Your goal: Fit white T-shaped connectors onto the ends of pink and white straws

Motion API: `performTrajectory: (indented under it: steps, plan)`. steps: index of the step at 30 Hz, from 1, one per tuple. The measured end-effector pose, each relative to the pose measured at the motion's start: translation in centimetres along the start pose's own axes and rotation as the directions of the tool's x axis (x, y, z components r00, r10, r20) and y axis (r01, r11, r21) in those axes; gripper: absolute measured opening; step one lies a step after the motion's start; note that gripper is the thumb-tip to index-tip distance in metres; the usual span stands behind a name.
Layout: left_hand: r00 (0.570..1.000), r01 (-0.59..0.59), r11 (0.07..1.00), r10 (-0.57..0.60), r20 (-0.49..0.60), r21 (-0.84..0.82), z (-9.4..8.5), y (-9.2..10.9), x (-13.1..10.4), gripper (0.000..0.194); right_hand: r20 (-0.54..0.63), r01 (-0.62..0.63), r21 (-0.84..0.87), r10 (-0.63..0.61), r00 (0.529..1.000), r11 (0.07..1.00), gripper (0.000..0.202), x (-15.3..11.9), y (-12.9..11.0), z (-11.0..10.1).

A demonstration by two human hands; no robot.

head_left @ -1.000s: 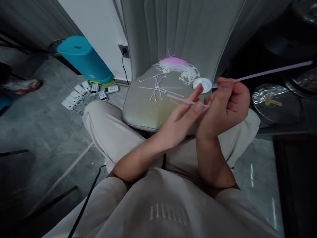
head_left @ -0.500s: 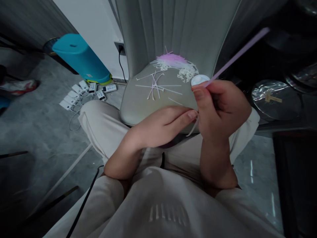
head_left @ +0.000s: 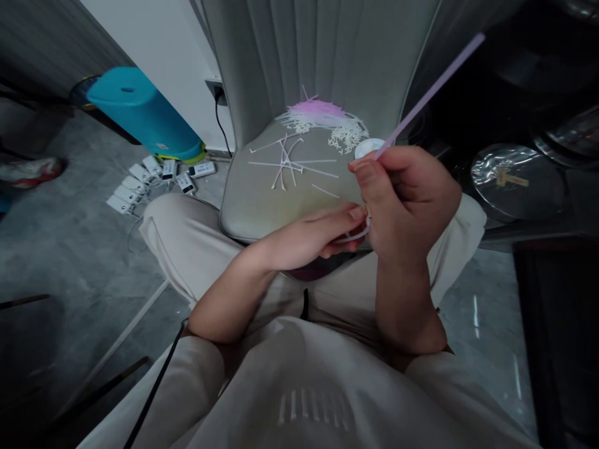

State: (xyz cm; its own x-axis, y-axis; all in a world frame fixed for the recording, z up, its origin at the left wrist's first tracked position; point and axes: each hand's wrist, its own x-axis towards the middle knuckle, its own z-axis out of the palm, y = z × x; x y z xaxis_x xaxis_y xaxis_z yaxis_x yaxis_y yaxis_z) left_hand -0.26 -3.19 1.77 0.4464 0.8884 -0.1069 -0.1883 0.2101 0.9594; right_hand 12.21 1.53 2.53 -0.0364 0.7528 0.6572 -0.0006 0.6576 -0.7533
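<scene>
My right hand (head_left: 409, 202) is closed, pinching a thin lilac strip (head_left: 433, 90) between thumb and fingers. The strip's long free end slants up to the right. Against its palm side, my left hand (head_left: 313, 234) is also closed, thumb and fingers pinching a curved pale strip (head_left: 354, 236) that bends below the left thumb. Whether both pieces are one strip is hidden by my right hand. On the chair seat beyond lie several loose pale strips (head_left: 285, 163) crossing one another, some with small knobbed ends. Behind them sits a pile of pink-and-white strips (head_left: 318, 112).
The grey padded chair (head_left: 262, 206) stands between my knees. A round white lid-like disc (head_left: 369, 148) is on its right side. Left on the floor are a turquoise container (head_left: 145, 112) and several white cabled devices (head_left: 133, 187). Clear round plastic packaging (head_left: 500, 181) lies at right.
The pale strip by my left hand has gone from hanging down to curving across under the thumb. My left fingers have turned and show beneath it. The view has shifted slightly.
</scene>
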Motion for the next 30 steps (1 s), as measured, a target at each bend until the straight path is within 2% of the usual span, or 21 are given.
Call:
performTrajectory:
  steps: [3, 6, 8, 11, 14, 15, 17, 20, 24, 30]
  plan:
    - [0.99, 0.028, 0.999, -0.021, 0.142, -0.047, -0.7, -0.5, 0.3, 0.053, 0.01, -0.039, 0.037, 0.039, 0.999, 0.999, 0.017, -0.1, -0.3, 0.0]
    - [0.952, 0.06, 0.997, -0.044, 0.301, -0.046, -0.9, -0.1, 0.4, 0.058, 0.018, -0.074, 0.091, 0.073, 0.997, 0.993, 0.017, -0.1, -0.4, 0.1]
    - [0.937, 0.064, 0.997, -0.044, 0.345, -0.046, -0.7, 0.3, 0.3, 0.056, 0.013, -0.097, 0.129, 0.096, 0.995, 0.987, 0.016, -0.1, -0.3, 0.2]
    - [0.964, 0.011, 0.993, 0.02, 0.264, -0.114, 0.1, 0.7, 0.3, 0.053, -0.05, -0.124, 0.221, 0.138, 0.989, 0.967, 0.02, 0.3, -0.1, 0.3]
    - [0.985, -0.159, 0.984, 0.164, 0.06, -0.077, 1.1, 0.7, 0.2, 0.05, -0.114, -0.165, 0.32, 0.211, 0.971, 0.933, 0.026, 0.6, -0.3, 0.3]
    - [0.972, -0.235, 0.972, 0.235, -0.009, -0.019, 1.4, 0.6, 0.2, 0.049, -0.108, -0.201, 0.357, 0.254, 0.961, 0.912, 0.026, 0.6, -0.4, 0.3]
    - [0.92, -0.366, 0.921, 0.38, -0.099, 0.132, 1.8, 0.5, 0.2, 0.045, -0.074, -0.258, 0.421, 0.316, 0.946, 0.869, 0.025, 0.5, -0.9, 0.2]
    - [0.84, -0.472, 0.817, 0.531, -0.111, 0.331, 2.3, 0.5, 0.0, 0.04, -0.053, -0.227, 0.444, 0.279, 0.959, 0.867, 0.027, 0.3, -1.5, 0.2]
    - [0.774, -0.499, 0.707, 0.624, -0.109, 0.501, 2.4, 1.0, -0.2, 0.037, -0.046, -0.147, 0.408, 0.182, 0.982, 0.901, 0.027, 0.0, -1.8, 0.1]
    - [0.757, -0.458, 0.684, 0.635, -0.155, 0.568, 2.7, 1.8, -0.5, 0.04, -0.054, -0.131, 0.402, 0.166, 0.985, 0.906, 0.024, -0.4, -1.7, 0.3]
